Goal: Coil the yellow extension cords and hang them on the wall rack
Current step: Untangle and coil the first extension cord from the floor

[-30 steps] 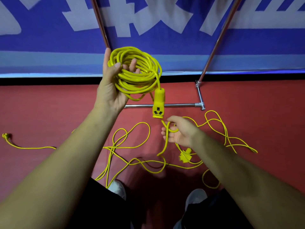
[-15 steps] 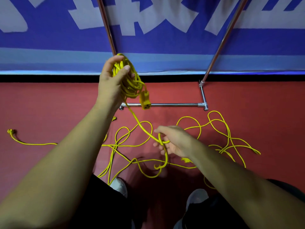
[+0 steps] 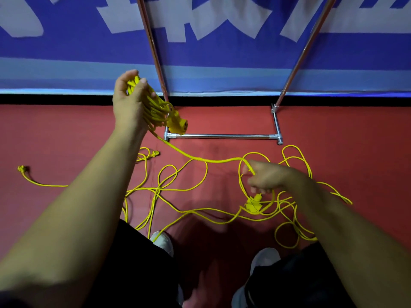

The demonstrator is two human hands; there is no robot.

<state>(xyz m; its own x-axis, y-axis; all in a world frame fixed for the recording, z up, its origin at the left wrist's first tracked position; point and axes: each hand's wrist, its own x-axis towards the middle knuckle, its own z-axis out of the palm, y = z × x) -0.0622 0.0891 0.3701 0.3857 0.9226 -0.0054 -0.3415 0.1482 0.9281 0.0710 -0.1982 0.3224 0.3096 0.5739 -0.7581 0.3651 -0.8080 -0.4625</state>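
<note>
- The left hand is raised at far left of centre. Its fingers and thumb are curled round a coil of yellow cord, and the socket end hangs at the coil's lower right.
- The right hand is nearer and to the right. Its fingers are closed on a single strand that sags from the coil across to it.
- The loose cord sprawls in open loops and crossings over the red floor. One plug lies just below the right hand and another plug lies far to the left.
- The cord looks thin, round and limp, and a single strand should be light. Its smooth jacket probably slides easily through a slack fist.
- It lies in soft curves without kinks. The crossings on the floor could snag, so a gentle draw seems wiser than a tug.
- The bundle is best held across all its turns at one spot, as the left hand does, so no loop spills out.
- The moulded ends look hard and blocky, heavier than the cord, and are likely to swing.
- The rack is shiny metal tube, with a base bar on the far floor and two slanted uprights. Behind it is a blue banner. No hooks are in view.
</note>
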